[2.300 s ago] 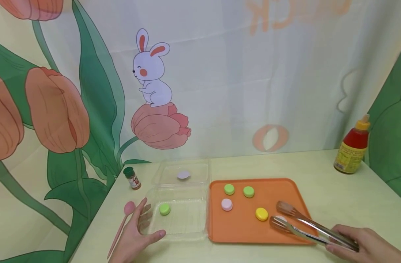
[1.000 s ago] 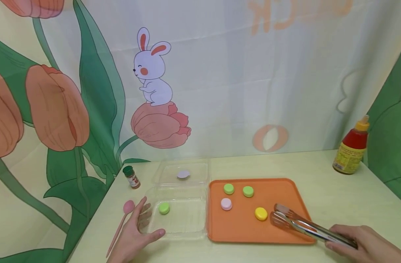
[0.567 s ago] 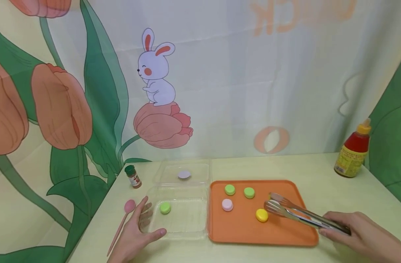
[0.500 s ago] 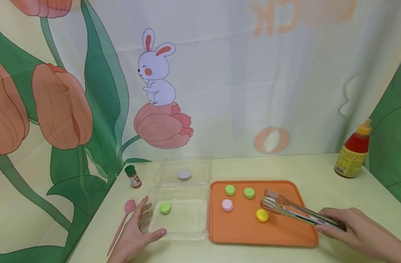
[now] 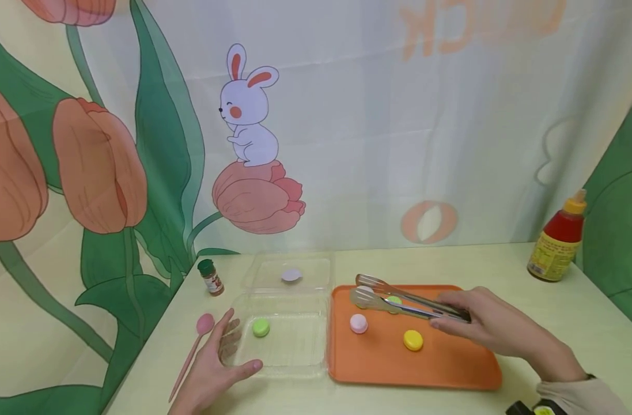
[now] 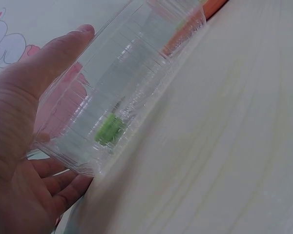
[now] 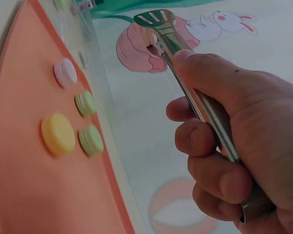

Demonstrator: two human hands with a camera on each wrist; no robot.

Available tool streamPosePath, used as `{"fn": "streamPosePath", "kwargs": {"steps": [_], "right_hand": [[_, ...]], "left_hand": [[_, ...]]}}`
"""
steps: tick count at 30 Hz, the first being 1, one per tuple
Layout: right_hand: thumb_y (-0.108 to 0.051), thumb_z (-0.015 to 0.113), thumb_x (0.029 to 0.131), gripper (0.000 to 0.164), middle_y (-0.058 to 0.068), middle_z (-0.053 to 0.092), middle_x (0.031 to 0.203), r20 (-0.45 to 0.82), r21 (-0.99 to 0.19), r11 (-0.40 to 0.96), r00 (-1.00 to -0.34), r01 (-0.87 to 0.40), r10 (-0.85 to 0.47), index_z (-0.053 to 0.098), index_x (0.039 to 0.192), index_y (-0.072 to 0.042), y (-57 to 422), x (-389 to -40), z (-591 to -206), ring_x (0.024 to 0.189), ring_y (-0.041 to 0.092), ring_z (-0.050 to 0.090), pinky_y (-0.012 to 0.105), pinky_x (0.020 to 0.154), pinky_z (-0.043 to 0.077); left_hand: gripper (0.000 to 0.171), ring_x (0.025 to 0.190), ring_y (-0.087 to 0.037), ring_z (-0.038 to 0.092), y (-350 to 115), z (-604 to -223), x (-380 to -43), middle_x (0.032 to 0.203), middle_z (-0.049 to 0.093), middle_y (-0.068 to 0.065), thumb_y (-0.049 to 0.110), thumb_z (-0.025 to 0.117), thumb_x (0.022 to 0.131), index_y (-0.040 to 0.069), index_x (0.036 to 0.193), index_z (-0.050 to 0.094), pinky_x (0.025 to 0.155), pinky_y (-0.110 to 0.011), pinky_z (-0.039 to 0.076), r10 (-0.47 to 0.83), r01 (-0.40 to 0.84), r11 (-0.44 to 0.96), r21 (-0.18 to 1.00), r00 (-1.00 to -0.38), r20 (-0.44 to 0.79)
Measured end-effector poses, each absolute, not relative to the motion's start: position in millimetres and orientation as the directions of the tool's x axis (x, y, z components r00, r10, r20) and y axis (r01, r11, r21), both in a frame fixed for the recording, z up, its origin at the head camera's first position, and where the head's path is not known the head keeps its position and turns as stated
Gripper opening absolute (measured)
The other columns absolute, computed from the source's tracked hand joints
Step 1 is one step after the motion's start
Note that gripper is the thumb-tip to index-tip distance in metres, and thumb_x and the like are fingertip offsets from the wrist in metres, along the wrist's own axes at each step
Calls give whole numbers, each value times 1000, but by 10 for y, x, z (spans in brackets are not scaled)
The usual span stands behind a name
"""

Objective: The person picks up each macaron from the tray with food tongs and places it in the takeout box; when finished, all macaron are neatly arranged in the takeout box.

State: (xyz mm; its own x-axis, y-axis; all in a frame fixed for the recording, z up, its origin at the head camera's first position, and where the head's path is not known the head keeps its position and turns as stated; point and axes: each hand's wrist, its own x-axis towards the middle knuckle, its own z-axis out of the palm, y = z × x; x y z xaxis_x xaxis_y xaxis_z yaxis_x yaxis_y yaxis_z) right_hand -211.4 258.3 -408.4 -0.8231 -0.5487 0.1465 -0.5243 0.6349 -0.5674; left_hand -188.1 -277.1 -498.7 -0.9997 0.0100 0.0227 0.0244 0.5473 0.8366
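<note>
My right hand (image 5: 487,320) grips metal tongs (image 5: 411,302) above the far left part of the orange tray (image 5: 450,369). Between the tong tips is a pale pink macaron (image 7: 147,36), mostly covered by the slotted heads. On the tray lie a yellow macaron (image 5: 413,340), a pink macaron (image 5: 359,324) and two green macarons (image 7: 91,140), which the tongs partly hide in the head view. The left hand (image 5: 212,363) rests at the left side of an open clear plastic container (image 5: 295,366), thumb and fingers spread around its near left corner. One green macaron (image 5: 261,327) sits inside.
The container's raised lid (image 5: 316,276) has a small pale oval (image 5: 291,275) on it. A pink spoon (image 5: 191,351) and a green-capped shaker (image 5: 210,278) stand to the left. At the back right is a red squeeze bottle (image 5: 556,239). A printed curtain closes off the back.
The tongs closed on the pale macaron at the tray's right side, lifted it and travelled left over the green macarons. My left hand has stayed by the container.
</note>
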Motion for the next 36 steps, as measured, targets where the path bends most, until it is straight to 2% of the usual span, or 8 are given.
{"fn": "streamPosePath", "kwargs": {"steps": [6,9,14,16,20,24,32,36], "right_hand": [[-44,70,111,19,-16,61,76,170,-593,553,-762,-585,-625,70,101,-28,2161,-2323,-4092,62,2,54,23,58,46],[-44,71,111,17,-14,64,79,163,-598,532,-741,-599,-652,72,106,-28,1976,-2417,-4110,63,3,54,23,59,44],[-53,72,108,28,-12,72,89,118,-623,524,-732,-581,-671,78,119,-29,1692,-2524,-4169,69,7,57,22,62,44],[-57,72,106,29,-15,70,87,111,-625,521,-726,-582,-679,79,116,-30,1586,-2549,-4181,70,8,56,22,62,43],[-52,73,107,25,-17,59,77,111,-625,490,-690,-608,-715,75,100,-28,1391,-2600,-4181,66,6,50,21,60,39],[-48,72,109,29,-12,60,74,82,-626,478,-661,-617,-745,70,93,-24,1244,-2650,-4198,62,2,45,21,61,38],[-36,75,109,24,-13,58,70,46,-584,501,-642,-639,-765,68,92,-22,1032,-2735,-4258,61,2,53,23,68,47],[-33,75,109,25,-12,56,67,32,-562,507,-629,-654,-777,67,89,-21,948,-2770,-4246,56,3,51,22,65,46]], "left_hand": [[126,152,-47,53,-2763,-4974,-1888,173,45,-21,40,102,81,17,177,23,123,-66,46,0,4,546,838,-1000,5],[127,153,-47,53,-2759,-4970,-1883,174,44,-21,39,102,81,17,177,22,123,-66,46,1,3,542,840,-1000,3],[127,153,-48,52,-2761,-4973,-1890,173,43,-24,35,103,82,14,177,22,123,-64,47,12,18,531,847,-1000,14],[127,153,-49,52,-2759,-4978,-1901,173,43,-24,34,103,81,14,177,21,123,-63,47,11,17,532,847,-1000,13],[128,153,-50,51,-2760,-4984,-1912,173,43,-25,34,103,81,13,177,21,122,-64,47,7,11,536,844,-1000,9],[128,152,-51,52,-2753,-4985,-1918,173,43,-26,35,103,81,13,177,21,122,-64,48,5,5,540,841,-1000,3],[127,153,-49,51,-2758,-4990,-1910,173,43,-25,33,103,82,14,177,21,122,-63,48,11,11,523,852,-1000,7],[127,153,-49,52,-2769,-4985,-1909,173,44,-25,34,103,81,14,177,21,122,-63,48,8,12,534,845,-1000,9]]}}
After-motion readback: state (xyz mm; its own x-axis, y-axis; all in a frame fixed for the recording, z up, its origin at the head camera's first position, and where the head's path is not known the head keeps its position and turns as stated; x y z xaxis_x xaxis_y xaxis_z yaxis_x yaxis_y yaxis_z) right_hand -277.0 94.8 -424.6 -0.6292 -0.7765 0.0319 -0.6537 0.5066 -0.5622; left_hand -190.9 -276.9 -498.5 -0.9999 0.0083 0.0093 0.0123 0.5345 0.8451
